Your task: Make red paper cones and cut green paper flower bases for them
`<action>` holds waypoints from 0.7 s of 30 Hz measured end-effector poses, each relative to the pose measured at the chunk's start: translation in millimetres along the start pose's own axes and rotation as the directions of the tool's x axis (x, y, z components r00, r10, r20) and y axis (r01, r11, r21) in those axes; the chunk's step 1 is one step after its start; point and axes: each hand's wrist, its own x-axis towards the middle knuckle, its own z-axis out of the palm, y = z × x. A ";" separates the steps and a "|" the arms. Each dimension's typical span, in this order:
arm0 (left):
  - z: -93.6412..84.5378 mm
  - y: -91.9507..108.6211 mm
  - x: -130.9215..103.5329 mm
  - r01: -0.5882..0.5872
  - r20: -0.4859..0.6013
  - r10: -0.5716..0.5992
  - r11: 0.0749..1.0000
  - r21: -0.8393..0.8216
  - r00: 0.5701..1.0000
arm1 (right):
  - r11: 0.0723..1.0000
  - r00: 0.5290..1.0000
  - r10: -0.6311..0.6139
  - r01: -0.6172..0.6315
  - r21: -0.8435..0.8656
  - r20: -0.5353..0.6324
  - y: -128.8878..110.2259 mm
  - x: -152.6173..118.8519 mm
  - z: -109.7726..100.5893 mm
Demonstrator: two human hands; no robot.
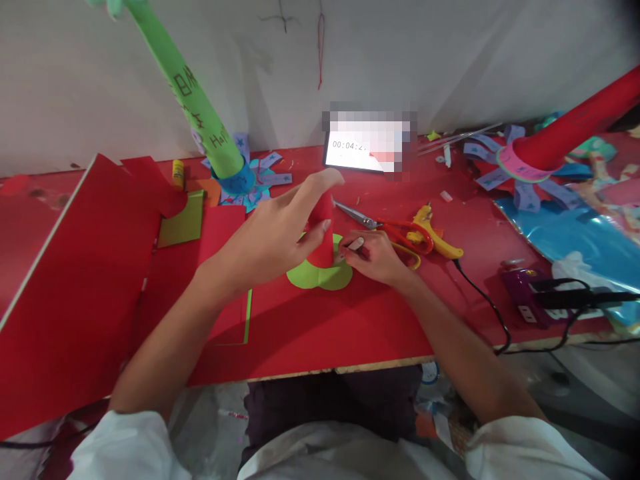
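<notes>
A red paper tube stands upright on a lime-green, flower-shaped paper cutout on the table. My left hand is closed round the tube, its index finger bent over the top and its thumb against the side. At the right of the tube's base, my right hand is pinched on what looks like a thin, dark pen-like stick, mostly hidden by the fingers. Its fingertips are over the cutout's right edge. Just beyond my right hand are scissors with red-orange handles, pointing left.
A yellow glue gun trails a cord toward a purple power box. Red card sheets lie left. A green paper column and a red column rise at the back. A tablet shows a timer. A glue stick stands back left.
</notes>
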 end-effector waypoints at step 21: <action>2.7 -1.9 -0.2 -0.011 -0.023 0.011 1.000 0.024 1.000 | 0.997 0.991 -0.071 0.067 0.043 0.112 -9.0 -3.9 3.9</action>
